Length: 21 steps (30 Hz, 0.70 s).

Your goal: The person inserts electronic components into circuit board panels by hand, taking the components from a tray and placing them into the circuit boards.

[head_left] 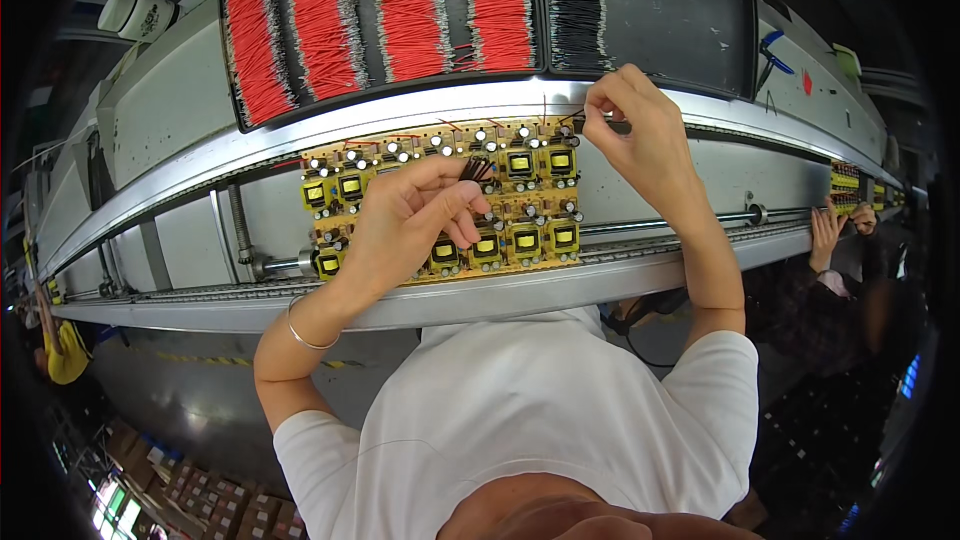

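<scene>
My left hand [395, 225] is closed around a small bundle of short black wires [477, 171], whose ends stick out past the fingers. It hovers over a yellow panel of circuit boards [522, 202], hiding part of its middle. At the panel's far right corner, my right hand [645, 130] pinches a thin black wire [571, 117] between thumb and fingertips. Whether the wire's end touches the board, I cannot tell. Several red wires [452, 126] poke up along the panel's far edge, among round capacitors and yellow transformers.
Beyond the metal rail [400, 98], a black tray holds rows of red wires [497, 5] and a row of black wires [577, 10]. Blue-handled pliers [774, 55] lie at right, a white mug [135, 14] at far left. Another person's hands [828, 232] work on boards farther right.
</scene>
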Tool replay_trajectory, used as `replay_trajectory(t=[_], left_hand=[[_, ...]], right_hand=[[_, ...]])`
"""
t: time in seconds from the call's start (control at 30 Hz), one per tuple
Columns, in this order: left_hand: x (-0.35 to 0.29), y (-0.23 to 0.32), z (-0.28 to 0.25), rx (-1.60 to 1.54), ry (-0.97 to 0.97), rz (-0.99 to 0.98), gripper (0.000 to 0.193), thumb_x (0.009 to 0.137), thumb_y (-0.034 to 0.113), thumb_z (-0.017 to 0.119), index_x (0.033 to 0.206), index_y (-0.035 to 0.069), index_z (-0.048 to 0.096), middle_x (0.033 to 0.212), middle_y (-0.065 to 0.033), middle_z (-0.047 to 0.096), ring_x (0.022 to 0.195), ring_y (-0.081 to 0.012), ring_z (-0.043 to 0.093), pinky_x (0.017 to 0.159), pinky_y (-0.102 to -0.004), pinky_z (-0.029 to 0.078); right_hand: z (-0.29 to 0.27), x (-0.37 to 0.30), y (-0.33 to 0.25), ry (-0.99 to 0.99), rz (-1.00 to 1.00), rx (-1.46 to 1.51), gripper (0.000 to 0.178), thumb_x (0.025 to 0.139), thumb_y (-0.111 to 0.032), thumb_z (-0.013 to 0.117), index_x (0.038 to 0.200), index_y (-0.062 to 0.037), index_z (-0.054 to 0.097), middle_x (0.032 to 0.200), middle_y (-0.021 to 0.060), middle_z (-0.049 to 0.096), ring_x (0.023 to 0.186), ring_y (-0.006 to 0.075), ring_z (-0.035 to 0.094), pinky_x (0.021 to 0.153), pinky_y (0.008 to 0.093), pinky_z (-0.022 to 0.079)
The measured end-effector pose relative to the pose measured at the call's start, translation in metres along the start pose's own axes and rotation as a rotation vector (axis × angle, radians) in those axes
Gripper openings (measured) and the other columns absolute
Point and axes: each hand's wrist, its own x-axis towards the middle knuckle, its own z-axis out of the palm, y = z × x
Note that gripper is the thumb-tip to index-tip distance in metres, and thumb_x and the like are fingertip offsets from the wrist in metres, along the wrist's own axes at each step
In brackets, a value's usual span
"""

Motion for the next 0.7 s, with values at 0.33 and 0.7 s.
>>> replay_trajectory(t=[0.33, 0.7], left_hand=[[0.001, 0.004, -0.003, -0.029, -0.018, -0.016, 0.008, 0.094, 0.0, 0.064, 0.1, -0.005, 0.064, 0.087, -0.0185, 0.073, 0.059, -0.0156, 0.065, 0.054, -0.0228, 0.055], [-0.001, -0.001, 0.0, -0.042, -0.046, -0.072, 0.007, 0.094, 0.001, 0.065, 0.099, -0.004, 0.065, 0.085, -0.0123, 0.072, 0.066, -0.0144, 0.068, 0.061, -0.0224, 0.057]], right_hand=[[0.001, 0.001, -0.002, -0.077, 0.003, -0.012, 0.013, 0.076, 0.007, 0.065, 0.082, -0.0016, 0.059, 0.079, 0.0035, 0.055, 0.066, 0.0142, 0.049, 0.06, 0.0253, 0.042], [-0.009, -0.001, -0.021, -0.16, -0.04, -0.175, 0.014, 0.077, 0.0, 0.073, 0.085, -0.0022, 0.062, 0.083, 0.005, 0.059, 0.07, 0.0169, 0.05, 0.063, 0.0281, 0.044]])
